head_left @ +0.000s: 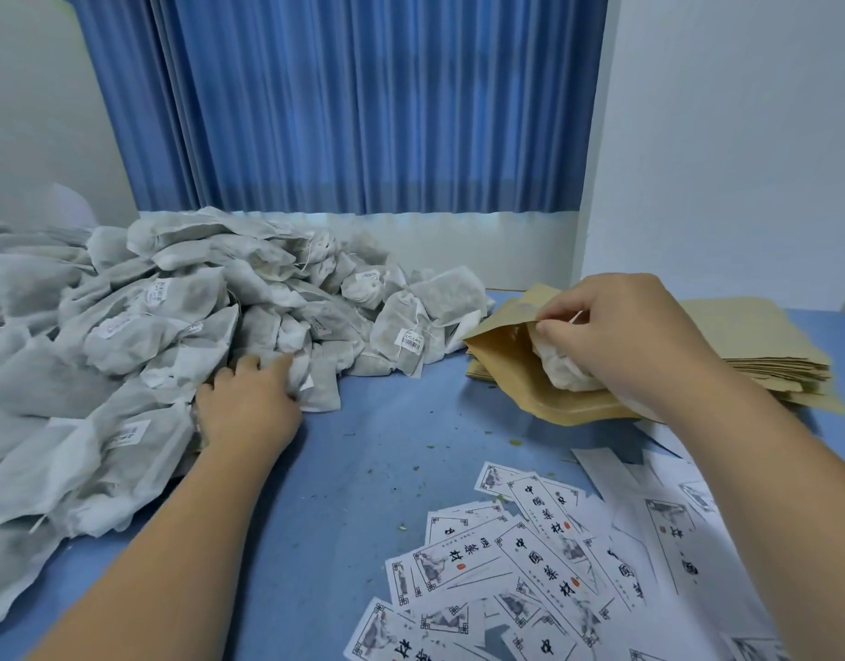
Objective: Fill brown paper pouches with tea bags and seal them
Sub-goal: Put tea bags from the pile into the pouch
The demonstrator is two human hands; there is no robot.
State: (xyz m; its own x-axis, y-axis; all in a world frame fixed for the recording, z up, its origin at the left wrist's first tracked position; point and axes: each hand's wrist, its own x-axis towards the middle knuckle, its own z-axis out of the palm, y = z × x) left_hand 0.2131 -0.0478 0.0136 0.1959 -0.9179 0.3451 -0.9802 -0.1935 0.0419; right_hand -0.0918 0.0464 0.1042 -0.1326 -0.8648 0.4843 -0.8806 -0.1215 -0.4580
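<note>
The left hand (249, 403) lay palm down at the near edge of the heap (172, 317) of grey-white tea bags. Its fingers (229, 374) were close together and bent, and the tips were buried among the bags. The thumb pointed forward along one bag. It could not be told whether the fingers really held a bag or only touched them.

The right hand (621, 336) was curled around a crumpled tea bag (566, 372). This bag bulged out below the thumb and sat inside the open mouth of a brown pouch (511, 369). The forefinger and thumb were pressed near each other at the upper edge of the pouch, and a thin white string showed between the fingers. The other fingers were folded under the hand and could not be seen well. The pouch lay flat under the fingers, with its mouth turned toward the heap.

Behind the right hand's knuckles, a stack (769, 345) of flat brown pouches rested, and the open pouch lay partly on it. Near the right wrist, many white labels (530, 565) with black print lay scattered and overlapping. Between the two hands there was bare blue table (363, 446) with small green crumbs on it. Far beyond the fingertips hung a blue curtain (354, 102).
</note>
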